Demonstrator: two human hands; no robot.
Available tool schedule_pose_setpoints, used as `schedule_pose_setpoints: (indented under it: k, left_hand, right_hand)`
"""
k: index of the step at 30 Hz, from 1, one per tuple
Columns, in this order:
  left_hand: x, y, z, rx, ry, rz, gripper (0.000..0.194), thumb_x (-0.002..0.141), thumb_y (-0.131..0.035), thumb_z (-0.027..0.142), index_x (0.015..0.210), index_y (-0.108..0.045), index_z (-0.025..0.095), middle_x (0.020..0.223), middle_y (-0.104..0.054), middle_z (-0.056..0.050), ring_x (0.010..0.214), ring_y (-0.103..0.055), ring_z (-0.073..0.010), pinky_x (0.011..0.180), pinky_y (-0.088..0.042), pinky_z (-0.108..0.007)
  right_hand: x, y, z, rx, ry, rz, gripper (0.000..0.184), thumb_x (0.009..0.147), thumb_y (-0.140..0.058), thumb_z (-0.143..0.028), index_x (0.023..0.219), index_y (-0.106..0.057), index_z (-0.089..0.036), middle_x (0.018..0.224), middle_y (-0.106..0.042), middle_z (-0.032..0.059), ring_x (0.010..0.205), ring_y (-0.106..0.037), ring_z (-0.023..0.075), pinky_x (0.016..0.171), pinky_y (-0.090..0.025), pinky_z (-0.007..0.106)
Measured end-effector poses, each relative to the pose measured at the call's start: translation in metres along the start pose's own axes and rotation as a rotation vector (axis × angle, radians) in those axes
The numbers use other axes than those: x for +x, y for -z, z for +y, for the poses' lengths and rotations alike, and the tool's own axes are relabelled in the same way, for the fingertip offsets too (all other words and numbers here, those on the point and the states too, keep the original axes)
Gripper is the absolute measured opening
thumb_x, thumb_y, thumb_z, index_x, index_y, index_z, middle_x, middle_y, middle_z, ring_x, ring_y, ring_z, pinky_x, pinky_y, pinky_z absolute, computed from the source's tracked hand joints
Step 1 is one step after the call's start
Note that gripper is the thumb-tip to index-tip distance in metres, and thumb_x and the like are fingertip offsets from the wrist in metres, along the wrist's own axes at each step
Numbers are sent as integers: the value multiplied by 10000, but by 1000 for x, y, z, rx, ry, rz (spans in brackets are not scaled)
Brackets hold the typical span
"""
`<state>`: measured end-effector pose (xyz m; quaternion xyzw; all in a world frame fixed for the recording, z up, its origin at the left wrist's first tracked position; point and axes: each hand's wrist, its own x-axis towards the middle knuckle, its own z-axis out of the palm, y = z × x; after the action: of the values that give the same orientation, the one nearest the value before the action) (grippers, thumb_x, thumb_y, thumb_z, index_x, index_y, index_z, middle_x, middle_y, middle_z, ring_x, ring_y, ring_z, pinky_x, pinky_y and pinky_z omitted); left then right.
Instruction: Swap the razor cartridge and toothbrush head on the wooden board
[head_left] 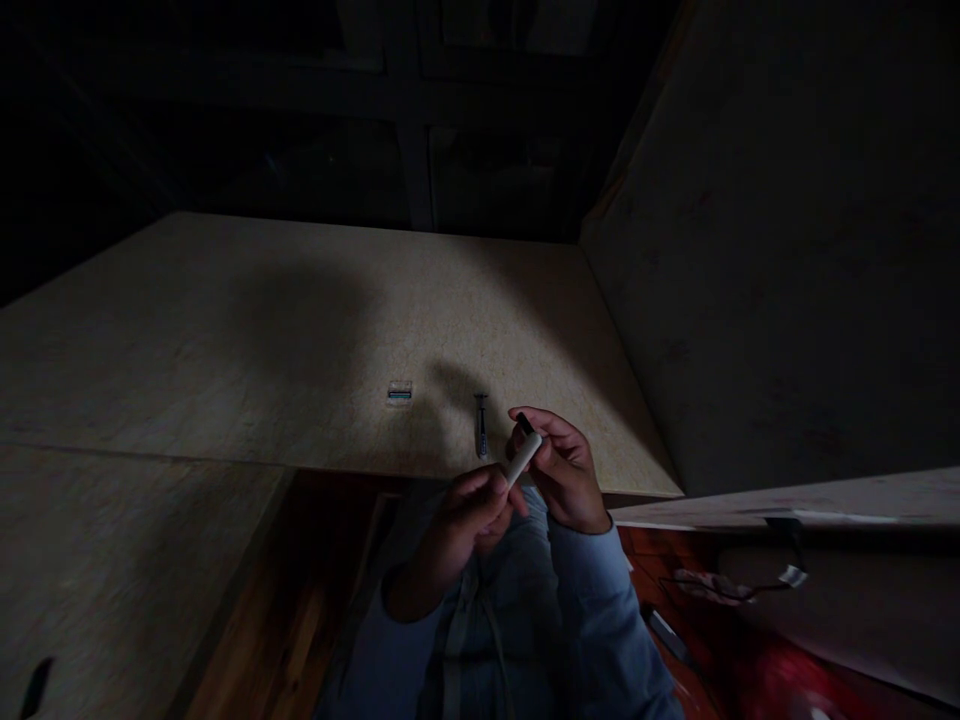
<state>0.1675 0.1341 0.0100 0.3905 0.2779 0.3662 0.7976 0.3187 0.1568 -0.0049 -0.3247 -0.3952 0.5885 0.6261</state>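
My left hand (476,508) is closed round the lower end of a slim white stick-shaped object (523,460), which slants up to the right. At its upper end, the fingers of my right hand (568,470) are closed on a small black piece (526,424). Whether the two parts are joined is hard to tell in the dim light, and so is their exact kind. On the tabletop just beyond my hands lies a razor (482,425), its head pointing away from me. Further left is a razor blade cartridge (400,395) in what looks like a clear case.
The pale table (300,330) runs to dark window panes at the back. A wall or panel (772,250) bounds it on the right. Another pale surface (97,560) is at lower left. A cable (761,590) and a red item (787,680) are at lower right.
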Motion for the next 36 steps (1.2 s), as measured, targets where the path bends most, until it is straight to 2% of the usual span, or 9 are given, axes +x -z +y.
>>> schedule_pose_setpoints:
  k: [6,13,18,26,31,36]
  left_hand:
    - [3,6,-2,-12,-7,-14,523,832,-653,654,807,-604,134,498,-286,93,407,-182,-46,424,-109,-222]
    - [8,12,-4,-47,-42,93,492,831,-667,631,820,-583,146,500,-273,106,396,-148,-38,407,-121,-202]
    - [7,10,-5,-22,-64,139,502,823,-676,638,819,-592,143,507,-289,102,402,-170,-36,410,-133,-200]
    - [5,5,-3,-38,13,78,545,779,-696,678,751,-568,149,488,-266,100,403,-172,-40,412,-119,-215]
    - [3,5,-2,-40,29,19,523,814,-671,652,748,-578,142,488,-267,96,403,-176,-42,423,-113,-222]
    - [3,5,-2,-24,33,29,525,812,-667,655,763,-585,138,503,-276,93,408,-184,-44,425,-115,-220]
  right_hand:
    - [1,-3,-3,0,1,46,441,710,-864,-465,1063,-777,-216,780,-649,25,584,-466,111,555,-411,264]
    - [-1,-1,1,7,-42,-31,478,699,-867,-496,1068,-758,-212,741,-648,13,527,-443,94,510,-378,256]
    - [-1,-2,1,48,-44,-37,465,705,-863,-503,1062,-762,-222,739,-646,9,528,-447,96,511,-381,258]
    - [1,-5,-3,25,-53,0,460,716,-855,-483,1077,-764,-212,742,-618,9,550,-439,99,508,-366,250]
    - [1,-6,-3,-9,-15,22,453,725,-846,-480,1079,-760,-211,746,-619,11,558,-424,102,535,-360,259]
    - [0,-6,-2,9,2,54,473,729,-841,-495,1096,-752,-211,782,-626,18,565,-420,104,549,-363,267]
